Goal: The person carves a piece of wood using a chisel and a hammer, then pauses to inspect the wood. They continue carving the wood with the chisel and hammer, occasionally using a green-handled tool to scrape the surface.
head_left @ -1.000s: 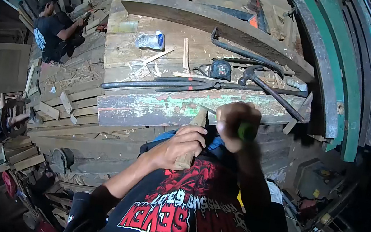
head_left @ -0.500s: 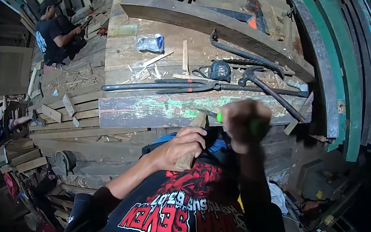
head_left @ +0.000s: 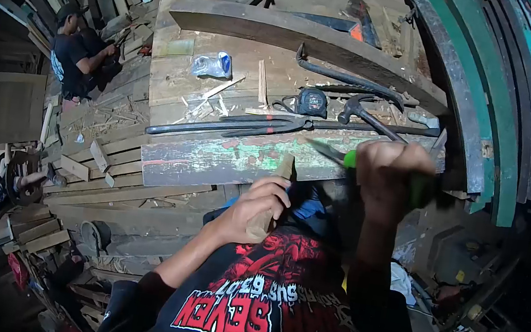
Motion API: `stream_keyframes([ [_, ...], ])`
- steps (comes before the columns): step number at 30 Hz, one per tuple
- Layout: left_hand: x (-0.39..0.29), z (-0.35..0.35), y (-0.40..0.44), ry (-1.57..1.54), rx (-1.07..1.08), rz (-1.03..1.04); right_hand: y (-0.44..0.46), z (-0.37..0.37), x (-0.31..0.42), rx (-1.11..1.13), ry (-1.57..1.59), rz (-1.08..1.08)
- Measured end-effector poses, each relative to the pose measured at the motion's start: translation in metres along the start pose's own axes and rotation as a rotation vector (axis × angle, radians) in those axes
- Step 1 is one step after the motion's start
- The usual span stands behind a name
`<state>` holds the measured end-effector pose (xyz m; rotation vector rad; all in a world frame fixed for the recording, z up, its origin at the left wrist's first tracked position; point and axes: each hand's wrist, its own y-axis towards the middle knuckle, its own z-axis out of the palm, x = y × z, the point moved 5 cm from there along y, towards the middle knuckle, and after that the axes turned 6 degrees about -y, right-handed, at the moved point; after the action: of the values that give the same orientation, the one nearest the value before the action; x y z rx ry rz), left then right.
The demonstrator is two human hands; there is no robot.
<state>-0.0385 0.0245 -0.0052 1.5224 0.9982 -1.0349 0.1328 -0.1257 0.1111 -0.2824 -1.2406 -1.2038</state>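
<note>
My left hand (head_left: 259,205) is wrapped round a short piece of wood (head_left: 286,167), holding it close against my shirt. The wood's upper end points toward the bench edge. My right hand (head_left: 391,178) is closed on the green handle of a knife (head_left: 331,152). Its blade sticks out to the left, blurred by motion, over the painted board and apart from the wood. Beyond my hands, a long pair of tongs (head_left: 272,124) lies on the bench, with a claw hammer (head_left: 365,116) and a tape measure (head_left: 313,102) behind it.
A painted board (head_left: 212,158) forms the bench's near edge. Farther back lie a crowbar (head_left: 347,78), a crumpled plastic bottle (head_left: 213,65) and a long beam (head_left: 312,35). Green planks (head_left: 484,82) stand at right. A person (head_left: 79,56) crouches at left; another sits below.
My right hand has moved to the right with the knife, drawing the blade away from the wood's end. My left hand keeps its grip on the wood, shifted slightly left.
</note>
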Motion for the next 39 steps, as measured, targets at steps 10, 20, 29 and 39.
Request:
stream_keyframes([
  [10,0.024,-0.046,0.067,-0.530,-0.693,0.092,-0.002,0.005,-0.016,-0.104,-0.179,0.093],
  [20,0.015,-0.023,0.045,-0.209,-0.357,0.209,0.024,0.019,0.041,-0.017,-0.239,-0.114],
  [29,0.015,-0.017,0.045,-0.185,-0.382,0.249,0.006,0.017,-0.063,0.185,-0.448,-0.127],
  [39,0.016,-0.018,0.046,-0.158,-0.249,0.252,0.000,-0.002,-0.073,0.158,-0.400,0.045],
])
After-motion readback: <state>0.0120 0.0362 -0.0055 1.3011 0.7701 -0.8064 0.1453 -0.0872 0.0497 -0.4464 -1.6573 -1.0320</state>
